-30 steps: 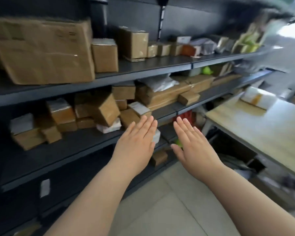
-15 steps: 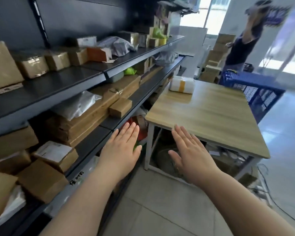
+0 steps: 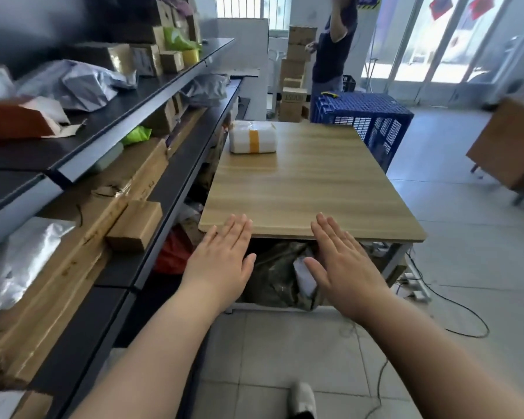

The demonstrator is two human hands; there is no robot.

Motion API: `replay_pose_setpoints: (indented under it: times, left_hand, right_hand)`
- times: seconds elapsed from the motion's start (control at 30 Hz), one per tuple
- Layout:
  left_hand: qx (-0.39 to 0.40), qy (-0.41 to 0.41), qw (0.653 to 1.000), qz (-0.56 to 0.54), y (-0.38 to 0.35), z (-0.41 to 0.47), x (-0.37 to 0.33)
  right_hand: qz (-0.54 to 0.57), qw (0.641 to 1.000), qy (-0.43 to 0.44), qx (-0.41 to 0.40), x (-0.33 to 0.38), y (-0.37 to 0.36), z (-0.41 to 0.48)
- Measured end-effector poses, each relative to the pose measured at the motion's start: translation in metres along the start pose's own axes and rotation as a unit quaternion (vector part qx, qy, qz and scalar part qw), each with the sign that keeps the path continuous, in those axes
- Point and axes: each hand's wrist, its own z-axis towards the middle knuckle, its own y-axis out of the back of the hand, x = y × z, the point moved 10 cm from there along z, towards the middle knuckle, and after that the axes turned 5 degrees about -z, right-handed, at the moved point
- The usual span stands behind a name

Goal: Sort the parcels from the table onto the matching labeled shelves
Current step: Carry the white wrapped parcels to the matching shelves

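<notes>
Our left hand (image 3: 221,261) and right hand (image 3: 342,267) are stretched out in front of us, palms down. The fingers are straight and close together and the thumbs are spread, and both hands hold nothing. Their fingertips line up with the near edge of the wooden counter (image 3: 309,189); we cannot tell whether they touch it.

Under the counter, between our hands, a dark crumpled bag (image 3: 273,276) sits on the lower rail. 1 parcel (image 3: 252,137), white with a yellow band of tape, lies at the far left corner of the counter, well apart from both hands.

To our left run the dark shelves (image 3: 176,164). On the middle level a small cardboard box (image 3: 133,225) rests on long flat cartons (image 3: 82,246), with a silvery bag (image 3: 18,255) nearer us. The upper level carries grey plastic mailers (image 3: 82,86) and several small boxes farther along.

Beyond the counter stands a blue crate (image 3: 372,116). Behind it a person (image 3: 333,49) stands beside a stack of cardboard boxes (image 3: 295,77). A cable (image 3: 466,322) trails over the tiled floor at right.
</notes>
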Motion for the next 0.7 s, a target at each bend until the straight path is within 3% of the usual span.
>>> replay_pose_setpoints:
  times: [0.7]
  left_hand:
    - [0.018, 0.085, 0.996, -0.022, -0.051, 0.337, 0.037]
  right_hand:
    - [0.031, 0.998, 0.036, 0.050, -0.160, -0.016, 0.339]
